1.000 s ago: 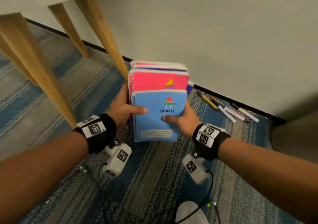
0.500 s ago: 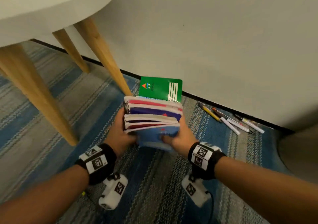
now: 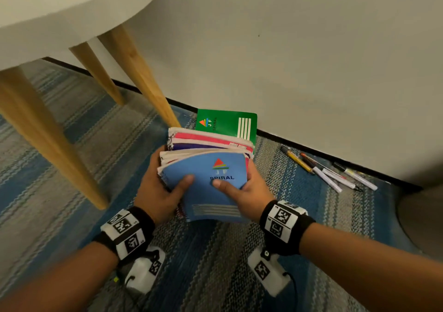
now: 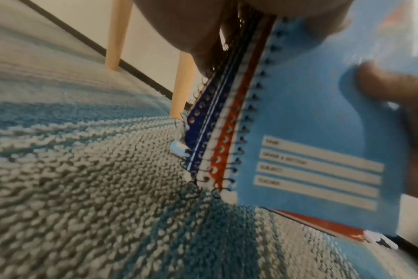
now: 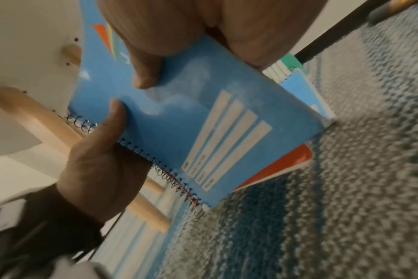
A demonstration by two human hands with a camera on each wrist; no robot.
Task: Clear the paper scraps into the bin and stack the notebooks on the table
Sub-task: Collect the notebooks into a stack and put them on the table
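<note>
Both forearms were bare, each wrist wrapped in a black band (image 3: pixel 134 232) carrying white square-coded tags, with a small white camera box (image 3: pixel 268 275) and dark cable slung beneath.

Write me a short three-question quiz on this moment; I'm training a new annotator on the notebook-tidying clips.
1. True or false: both hands grip the bundle of notebooks.
2. Which cover faces the camera on the bundle? A) green B) light blue C) yellow
3. Fill in: the green notebook stands behind the bundle, against the ____.

Key
1. True. The left hand holds the spiral side and the right hand the opposite side, each with its thumb on the front cover.
2. B. The light blue notebook, printed SPIRAL, is in front.
3. Wall. The pens lie on the rug to the right, along the same wall.
</note>
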